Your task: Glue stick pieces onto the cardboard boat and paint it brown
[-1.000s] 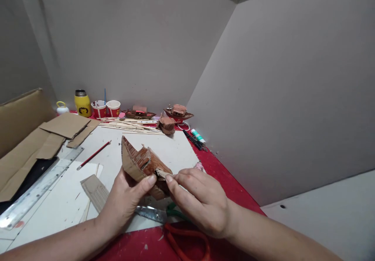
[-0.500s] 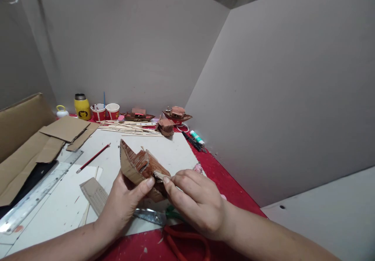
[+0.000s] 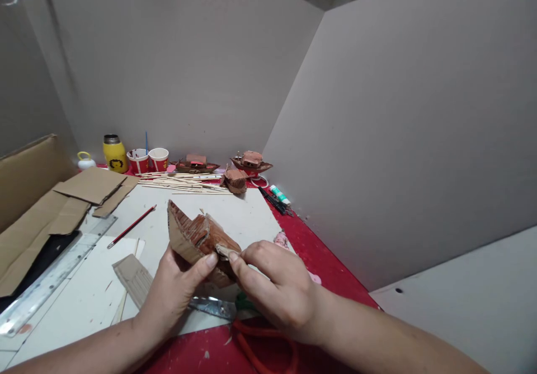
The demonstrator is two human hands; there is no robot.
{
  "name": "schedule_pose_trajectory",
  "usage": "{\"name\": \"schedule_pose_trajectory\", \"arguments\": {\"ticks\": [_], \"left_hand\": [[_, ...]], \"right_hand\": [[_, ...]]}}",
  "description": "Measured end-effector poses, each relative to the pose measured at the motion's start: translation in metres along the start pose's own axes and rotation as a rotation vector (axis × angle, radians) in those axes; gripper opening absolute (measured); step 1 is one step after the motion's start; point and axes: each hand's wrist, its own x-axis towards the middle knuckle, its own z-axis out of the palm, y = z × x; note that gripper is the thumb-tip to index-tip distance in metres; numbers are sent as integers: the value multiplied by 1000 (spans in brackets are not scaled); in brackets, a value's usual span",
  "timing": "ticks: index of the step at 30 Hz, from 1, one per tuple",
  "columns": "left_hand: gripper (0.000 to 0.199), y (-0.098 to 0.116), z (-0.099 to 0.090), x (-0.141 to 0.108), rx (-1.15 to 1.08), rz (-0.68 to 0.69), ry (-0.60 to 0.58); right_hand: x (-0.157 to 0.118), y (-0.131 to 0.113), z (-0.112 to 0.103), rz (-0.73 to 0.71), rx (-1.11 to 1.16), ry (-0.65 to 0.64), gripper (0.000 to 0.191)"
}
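Observation:
A brown cardboard model boat (image 3: 184, 234) is tilted above the white board, its pointed end up to the left. My left hand (image 3: 176, 284) is closed around its lower side, the thumb pressed near the middle. With thumb and fingers pinched, my right hand (image 3: 274, 284) holds a small cardboard strip (image 3: 225, 251) against the boat's side. The strip's far end lies beside my left thumb. Below the hands are a metal scissor blade (image 3: 213, 307) and red-orange handle loops (image 3: 262, 332), partly covered by my right hand.
Cardboard pieces (image 3: 90, 185) and a metal ruler (image 3: 54, 281) lie left, near a pencil (image 3: 131, 227). At the back are a yellow bottle (image 3: 114, 154), paper cups (image 3: 158, 160), thin sticks (image 3: 180, 182) and model boats (image 3: 251, 162). A glue tube (image 3: 279, 195) lies right of the board.
The whole view has shifted slightly, with things appearing a little further left. Both hands keep their hold, and the boat and strip have barely moved relative to each other.

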Motion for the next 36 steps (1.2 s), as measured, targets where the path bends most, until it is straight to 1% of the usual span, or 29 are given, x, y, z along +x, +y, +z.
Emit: {"name": "schedule_pose_trajectory", "arguments": {"ticks": [7, 11, 14, 16, 19, 22, 26, 29, 32, 34, 36], "left_hand": [[73, -1, 0, 2, -85, -25, -57], [64, 0, 0, 0, -142, -30, -83], [56, 7, 0, -1, -203, -26, -111], [55, 13, -2, 0, -224, -24, -134], [60, 19, -10, 5, -177, 29, -166], [64, 23, -19, 11, -117, 83, -171], [58, 28, -20, 12, -71, 79, -198], [58, 28, -14, 9, -74, 53, -191], [56, 27, -7, 7, -134, 5, -172], [50, 25, -4, 6, -175, -48, -150], [47, 23, -2, 6, -210, -94, -134]], "right_hand": [[-5, 1, -2, 38, 2, -5, 18], [-6, 0, -6, 34, -19, 20, 30], [-7, -4, -14, 59, -17, 77, 36], [-8, -7, -22, 101, 5, 120, 33], [-11, -12, -33, 183, 85, 186, 26], [-13, -16, -39, 258, 205, 277, 24], [-14, -20, -39, 302, 327, 393, 25], [-13, -22, -37, 274, 337, 403, 27], [-15, -21, -33, 253, 308, 410, 26], [-19, -19, -29, 300, 288, 417, 26], [-23, -17, -24, 379, 282, 415, 28]]}}
